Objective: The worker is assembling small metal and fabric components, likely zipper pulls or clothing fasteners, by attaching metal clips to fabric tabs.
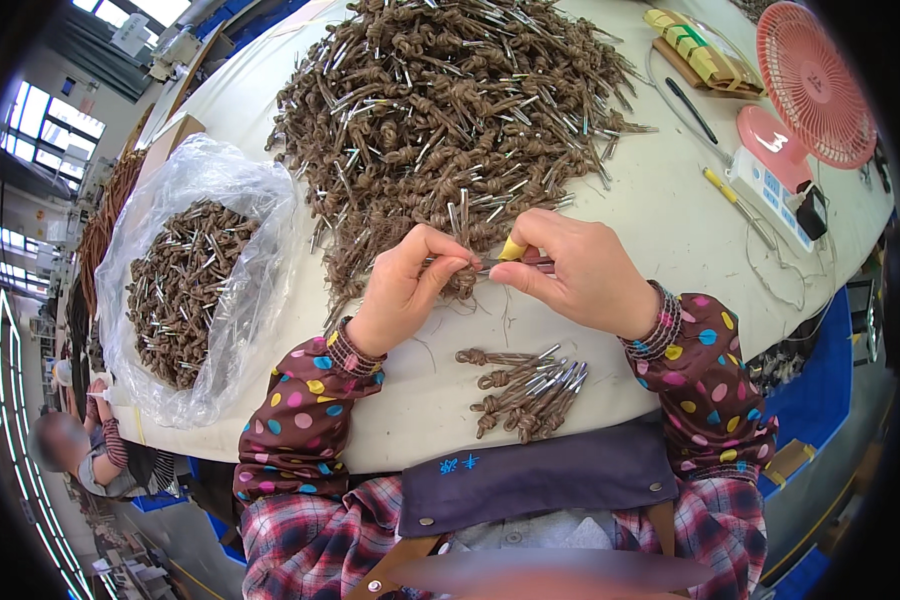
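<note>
Left hand and right hand, fingers pinched on one knotted brown cord and yellow-handled tool, between big cord heap and small bundle near worktop front edge.

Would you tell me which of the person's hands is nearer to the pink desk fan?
The right hand: the pink desk fan stands up and to its right. The left hand sits further left, beyond the right one.

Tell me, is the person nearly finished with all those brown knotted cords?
No. A small bunch lies set apart near the person, and a plastic bag holds more. The left hand and right hand work on one cord now. The big pile behind looks untouched.
</note>
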Demonstrator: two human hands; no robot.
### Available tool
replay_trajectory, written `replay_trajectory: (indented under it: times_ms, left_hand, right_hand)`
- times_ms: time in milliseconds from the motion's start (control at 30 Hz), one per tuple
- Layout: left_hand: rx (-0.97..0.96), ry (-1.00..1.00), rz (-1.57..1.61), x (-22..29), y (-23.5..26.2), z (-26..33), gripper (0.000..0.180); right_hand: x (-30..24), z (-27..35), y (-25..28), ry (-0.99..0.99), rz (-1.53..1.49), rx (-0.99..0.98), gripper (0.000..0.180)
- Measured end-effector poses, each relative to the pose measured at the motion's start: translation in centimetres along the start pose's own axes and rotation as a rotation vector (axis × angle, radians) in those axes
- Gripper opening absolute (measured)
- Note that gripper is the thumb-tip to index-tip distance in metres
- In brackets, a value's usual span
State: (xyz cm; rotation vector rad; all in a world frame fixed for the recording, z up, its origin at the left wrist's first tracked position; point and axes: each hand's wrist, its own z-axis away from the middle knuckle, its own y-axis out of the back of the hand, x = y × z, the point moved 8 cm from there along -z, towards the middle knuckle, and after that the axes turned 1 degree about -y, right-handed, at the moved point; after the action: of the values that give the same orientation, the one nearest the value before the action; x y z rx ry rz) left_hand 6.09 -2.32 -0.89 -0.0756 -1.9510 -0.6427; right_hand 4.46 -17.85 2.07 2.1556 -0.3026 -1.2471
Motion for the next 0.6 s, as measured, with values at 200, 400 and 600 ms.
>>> replay_trajectory:
  times_ms: [200,400,600]
  left_hand:
    - [-0.02,-0.013,-0.067,0.3,-0.1,0.0,0.004]
    - [-0.068,-0.063,-0.152,1.1,-0.5,-0.2,0.006]
    - [-0.075,-0.096,-0.19,1.6,-0.9,0.0,0.006]
  right_hand:
    - [-0.2,-0.1,-0.4,0.026,0.103,-0.007,0.028]
    - [-0.4,0.1,-0.5,0.044,0.146,-0.018,0.028]
    - [-0.3,0.1,-0.6,0.031,0.11,-0.083,0.028]
